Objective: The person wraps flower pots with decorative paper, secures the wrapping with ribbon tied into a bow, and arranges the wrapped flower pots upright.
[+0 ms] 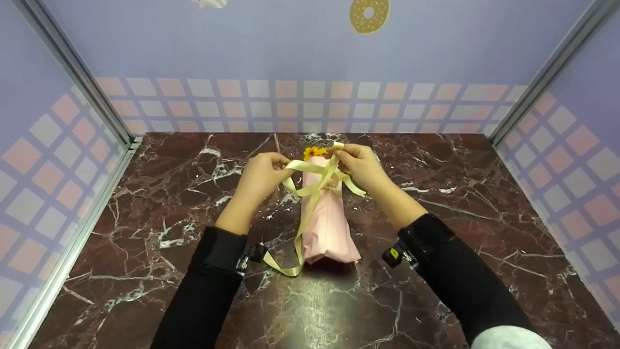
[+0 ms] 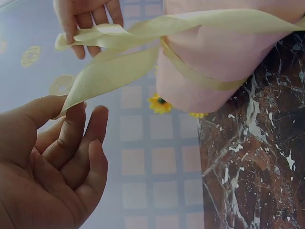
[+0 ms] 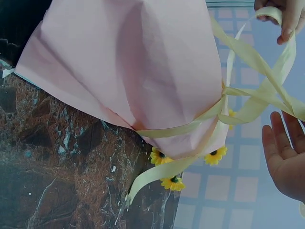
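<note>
A bouquet wrapped in pink paper (image 1: 325, 228) lies on the table, its yellow flowers (image 1: 315, 152) at the far end. Around its upper part runs a pale yellow ribbon (image 1: 310, 189), with loops and loose lengths above the paper. On the left side, my left hand (image 1: 264, 177) pinches one length of ribbon between thumb and index finger; the other fingers curl loosely in the left wrist view. My right hand (image 1: 361, 165) pinches another length above the flowers. In the right wrist view that hand (image 3: 288, 160) is partly cut off by the frame edge.
The dark red marbled table (image 1: 160, 232) carries the bouquet. Checked panels (image 1: 310, 97) stand behind and at both sides, with metal posts (image 1: 72, 72) at the corners. One ribbon tail (image 1: 286, 271) trails onto the table by the wide end of the paper.
</note>
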Motion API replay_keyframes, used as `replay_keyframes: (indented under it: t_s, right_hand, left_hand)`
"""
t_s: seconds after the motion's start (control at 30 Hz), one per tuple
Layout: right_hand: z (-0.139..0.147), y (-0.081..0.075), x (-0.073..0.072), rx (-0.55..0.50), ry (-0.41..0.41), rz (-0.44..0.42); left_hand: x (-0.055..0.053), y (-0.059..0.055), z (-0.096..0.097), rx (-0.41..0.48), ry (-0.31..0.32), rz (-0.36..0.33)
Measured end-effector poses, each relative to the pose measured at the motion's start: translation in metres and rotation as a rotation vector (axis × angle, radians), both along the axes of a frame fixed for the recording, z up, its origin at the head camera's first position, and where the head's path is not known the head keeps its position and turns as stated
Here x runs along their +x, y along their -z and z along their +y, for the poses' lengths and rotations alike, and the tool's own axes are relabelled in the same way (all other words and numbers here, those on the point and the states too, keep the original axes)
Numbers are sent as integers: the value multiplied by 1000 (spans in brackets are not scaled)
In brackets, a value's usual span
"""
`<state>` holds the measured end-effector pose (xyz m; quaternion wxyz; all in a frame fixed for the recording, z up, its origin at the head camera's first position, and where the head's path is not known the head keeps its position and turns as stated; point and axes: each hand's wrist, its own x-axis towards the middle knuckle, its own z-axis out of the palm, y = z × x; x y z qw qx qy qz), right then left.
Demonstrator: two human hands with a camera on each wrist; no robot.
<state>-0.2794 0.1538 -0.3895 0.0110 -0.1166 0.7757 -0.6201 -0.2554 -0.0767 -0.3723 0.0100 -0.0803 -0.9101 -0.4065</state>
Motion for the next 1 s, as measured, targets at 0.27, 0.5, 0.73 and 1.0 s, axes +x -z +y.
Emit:
replay_keyframes:
  t_s: [0.27,0.5,0.73,1.0]
  right_hand:
    - [-1,0,-1,-11,11,-9]
    - [-1,1,1,116,34,139]
    - [0,1,3,134,61,228]
    - [1,-1,3,136,76,211]
  left_hand:
    - [13,-8,7,143,86,-133]
    - [16,-5,21,397,178,-279]
    - [12,1,39,520,178,-276]
    - [5,2,51,428,135,-162]
